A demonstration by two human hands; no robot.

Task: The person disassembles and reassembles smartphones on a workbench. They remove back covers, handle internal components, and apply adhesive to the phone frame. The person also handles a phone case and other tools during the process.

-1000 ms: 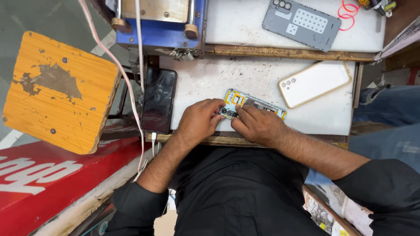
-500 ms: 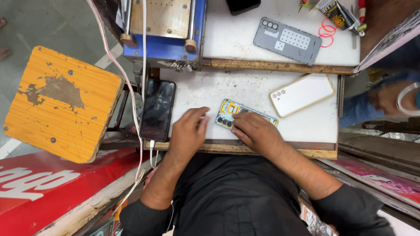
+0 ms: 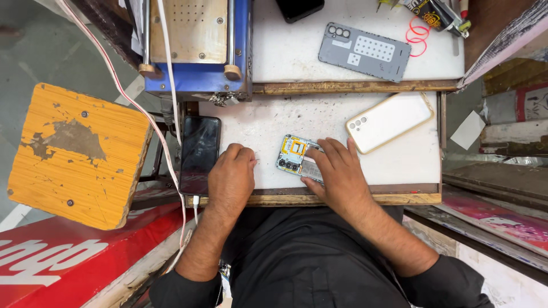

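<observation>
An opened phone point(image 3: 292, 153) with its back removed, showing yellow and green inner parts, lies near the front edge of the white work board point(image 3: 257, 122). My right hand point(image 3: 338, 174) lies over its right half, fingers spread and pressing it down. My left hand point(image 3: 231, 178) rests on the board a little left of the phone, not touching it. Its fingers are curled under, and whether they hold anything is hidden.
A black phone point(image 3: 200, 153) with a white cable lies at the board's left edge. A white-backed phone point(image 3: 388, 121) sits at the right. Behind are a grey back cover point(image 3: 364, 51), a blue machine point(image 3: 197, 45) and red rubber bands point(image 3: 418, 34). A yellow stool point(image 3: 77, 154) stands at the left.
My left hand has come off the opened phone and moved left onto the bare board. My right hand stays on the phone. The view has shifted.
</observation>
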